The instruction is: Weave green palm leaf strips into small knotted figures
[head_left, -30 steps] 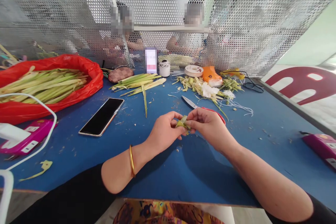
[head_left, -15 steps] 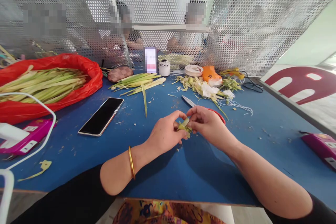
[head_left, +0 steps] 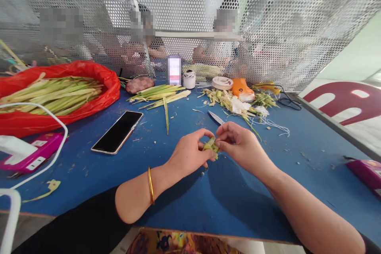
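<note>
Over the middle of the blue table (head_left: 238, 206), my left hand (head_left: 189, 154) and my right hand (head_left: 239, 145) meet fingertip to fingertip. Both pinch a small folded piece of green leaf strip (head_left: 210, 145) between thumbs and fingers. A gold bangle sits on my left wrist. Just behind my right hand lies a pair of scissors (head_left: 216, 117), its blade pointing away to the left and its handle hidden by the hand.
A red bag of green leaf strips (head_left: 56, 95) lies at the left. A black phone (head_left: 117, 131), loose strips (head_left: 159, 94), leaf scraps with white thread (head_left: 238, 103), tape rolls and pink devices (head_left: 35, 152) lie around. People sit behind the perforated metal screen (head_left: 268, 20).
My fingers have kept turning and folding the small leaf piece in place. The view has shifted slightly, so everything sits a little lower and to the right.
</note>
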Tool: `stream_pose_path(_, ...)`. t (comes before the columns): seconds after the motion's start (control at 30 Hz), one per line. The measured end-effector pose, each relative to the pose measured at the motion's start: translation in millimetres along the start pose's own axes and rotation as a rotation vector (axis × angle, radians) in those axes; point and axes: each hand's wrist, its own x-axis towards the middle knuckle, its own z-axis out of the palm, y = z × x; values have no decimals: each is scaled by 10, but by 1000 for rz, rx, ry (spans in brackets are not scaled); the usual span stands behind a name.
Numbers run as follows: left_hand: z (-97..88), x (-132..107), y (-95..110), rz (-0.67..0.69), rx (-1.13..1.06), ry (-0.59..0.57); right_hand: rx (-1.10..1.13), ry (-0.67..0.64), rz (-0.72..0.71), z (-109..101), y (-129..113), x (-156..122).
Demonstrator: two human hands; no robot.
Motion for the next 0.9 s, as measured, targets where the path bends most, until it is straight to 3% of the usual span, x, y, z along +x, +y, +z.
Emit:
stream_pose_path(0.13,0,2,22,5,-21,14,29,71,29,17,19,11)
stream_pose_path(0.37,11,7,45,15,-144,-25,157,-80,14,-17,-57,13)
stream_pose_path(0.6,23,49,-88,94,-152,-35,52,126,21,70,38,2)
stream_pose_path(0.9,40,56,-73,56,-148,125,20,233,17,142,78,-8)
